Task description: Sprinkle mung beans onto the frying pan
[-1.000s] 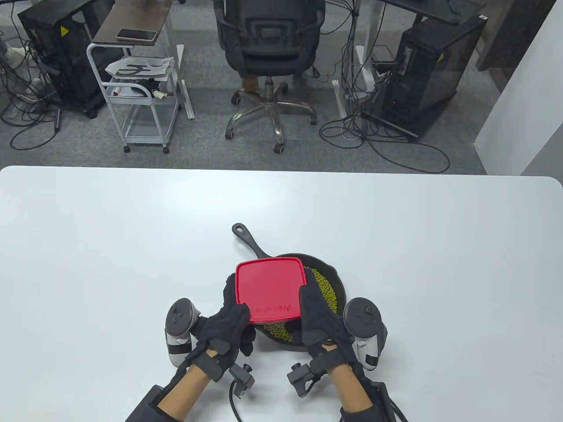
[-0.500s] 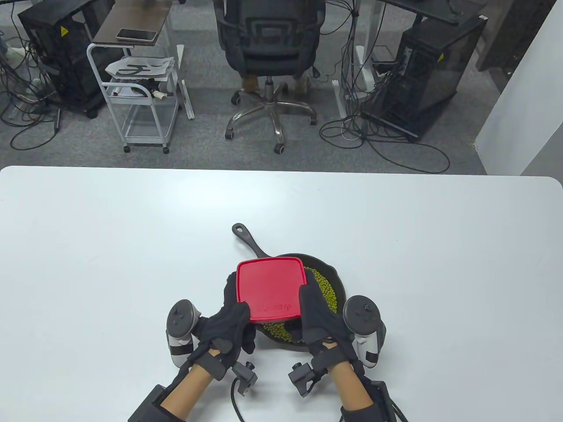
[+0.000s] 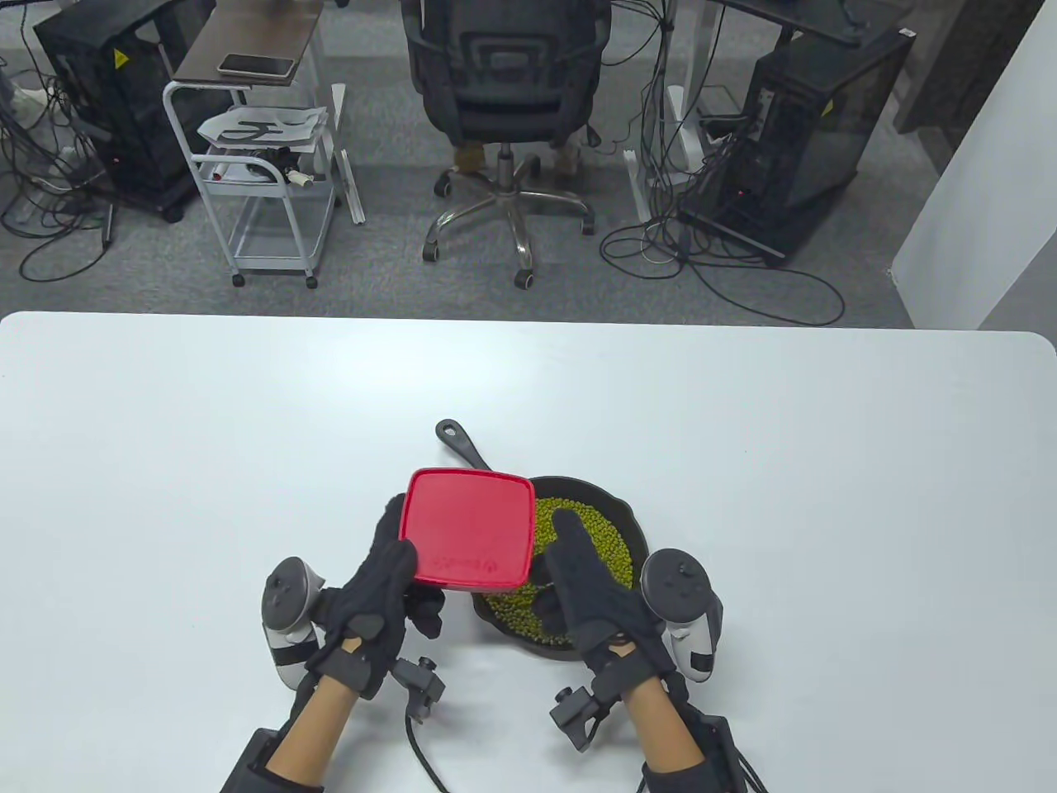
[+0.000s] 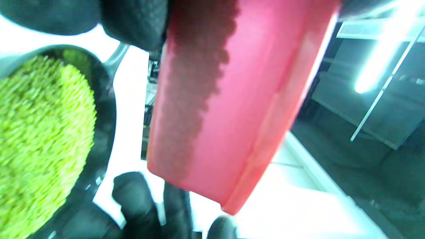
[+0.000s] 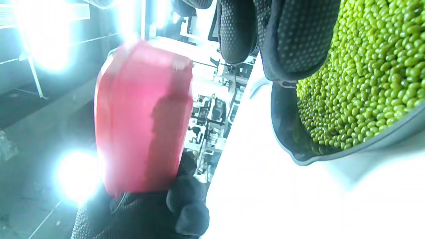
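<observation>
The left hand [image 3: 376, 591] has its grip on the red box [image 3: 469, 527]; wrist views show beans inside it. The right hand [image 3: 590, 591], released, hovers over the beans [image 3: 607, 541] in the pan [image 3: 636, 529].

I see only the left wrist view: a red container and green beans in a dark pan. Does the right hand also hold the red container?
Observer: No. In the table view only the left hand grips the red container. The right hand is apart from it, with fingers extended, over the frying pan.
Operator: Is the container above the pan?
Observer: Only partly. Its right edge overlaps the pan's left rim, and most of it is over the table.
Operator: Where does the pan handle point?
Observer: The handle points away from the person and to the left, showing beyond the container's far edge.
</observation>
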The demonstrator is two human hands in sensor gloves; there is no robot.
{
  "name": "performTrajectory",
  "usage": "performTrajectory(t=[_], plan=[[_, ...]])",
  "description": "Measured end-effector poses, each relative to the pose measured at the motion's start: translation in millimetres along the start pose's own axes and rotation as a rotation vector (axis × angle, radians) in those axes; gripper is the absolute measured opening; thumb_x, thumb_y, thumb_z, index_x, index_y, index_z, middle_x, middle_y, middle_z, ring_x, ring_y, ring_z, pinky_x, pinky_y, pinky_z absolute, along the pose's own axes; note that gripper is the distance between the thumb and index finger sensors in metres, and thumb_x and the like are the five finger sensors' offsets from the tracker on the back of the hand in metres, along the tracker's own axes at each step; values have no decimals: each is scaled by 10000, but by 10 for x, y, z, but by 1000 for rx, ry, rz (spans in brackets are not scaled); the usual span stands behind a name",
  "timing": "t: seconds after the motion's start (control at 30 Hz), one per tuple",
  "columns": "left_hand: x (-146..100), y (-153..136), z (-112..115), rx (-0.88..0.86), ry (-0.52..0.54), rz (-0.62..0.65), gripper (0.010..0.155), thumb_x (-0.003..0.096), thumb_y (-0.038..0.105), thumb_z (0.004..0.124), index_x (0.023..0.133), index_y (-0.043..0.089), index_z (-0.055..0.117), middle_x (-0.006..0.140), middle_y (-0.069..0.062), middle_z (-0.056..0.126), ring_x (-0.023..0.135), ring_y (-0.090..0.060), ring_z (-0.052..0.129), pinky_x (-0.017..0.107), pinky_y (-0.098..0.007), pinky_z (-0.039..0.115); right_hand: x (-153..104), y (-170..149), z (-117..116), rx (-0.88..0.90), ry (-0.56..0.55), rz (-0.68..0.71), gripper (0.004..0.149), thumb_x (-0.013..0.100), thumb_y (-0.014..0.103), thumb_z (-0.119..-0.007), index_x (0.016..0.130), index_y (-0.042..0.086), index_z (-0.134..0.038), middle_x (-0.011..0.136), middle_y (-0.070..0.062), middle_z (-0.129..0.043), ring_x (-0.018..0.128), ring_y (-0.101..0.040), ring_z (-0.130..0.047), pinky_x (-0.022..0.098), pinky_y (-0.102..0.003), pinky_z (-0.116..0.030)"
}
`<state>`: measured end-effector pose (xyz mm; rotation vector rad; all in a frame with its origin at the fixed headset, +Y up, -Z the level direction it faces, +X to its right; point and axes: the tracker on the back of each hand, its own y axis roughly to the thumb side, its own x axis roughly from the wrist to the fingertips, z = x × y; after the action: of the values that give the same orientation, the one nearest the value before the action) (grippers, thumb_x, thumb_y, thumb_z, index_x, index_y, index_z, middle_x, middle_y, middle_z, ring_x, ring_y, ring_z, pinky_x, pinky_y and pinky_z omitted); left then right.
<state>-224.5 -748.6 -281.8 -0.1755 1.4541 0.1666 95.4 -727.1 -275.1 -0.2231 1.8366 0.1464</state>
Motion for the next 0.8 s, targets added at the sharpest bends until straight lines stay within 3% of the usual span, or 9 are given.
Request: performTrajectory(t=[0.17, 0.3, 0.57, 0.8], plan=[[-12, 146, -372, 8, 163, -47, 752, 489, 657, 628, 1123, 341, 375, 1002, -207, 604, 515, -387, 845, 309, -461, 860, -6, 11, 91, 8, -24, 4, 750, 607, 625, -497, 1166, 157, -321, 1020, -237, -675, 724, -527, -788, 466, -448, -803], [-13, 68, -566, 89, 279, -152, 731, 496, 635, 623, 1121, 345, 379, 1046, -200, 546, 527, -406, 832, 323, -457, 863, -15, 19, 128, 13, -44, 10, 746, 607, 623, -500, 1165, 157, -331, 1016, -233, -680, 723, -527, -789, 466, -448, -803], [68, -242, -711, 127, 352, -311, 701, 498, 588, 643, 1120, 326, 452, 1062, -235, 523, 510, -426, 832, 309, -458, 867, -20, 17, 157, 18, -54, 8, 738, 608, 618, -501, 1163, 155, -349, 1004, -227, -693, 724, -526, -790, 466, -447, -804], [87, -331, -737, 144, 383, -346, 683, 506, 533, 650, 1117, 282, 479, 1077, -243, 468, 485, -421, 841, 286, -452, 874, -20, 9, 169, 18, -55, 3, 733, 609, 615, -502, 1162, 156, -356, 1003, -226, -695, 723, -526, -790, 465, -447, -804]])
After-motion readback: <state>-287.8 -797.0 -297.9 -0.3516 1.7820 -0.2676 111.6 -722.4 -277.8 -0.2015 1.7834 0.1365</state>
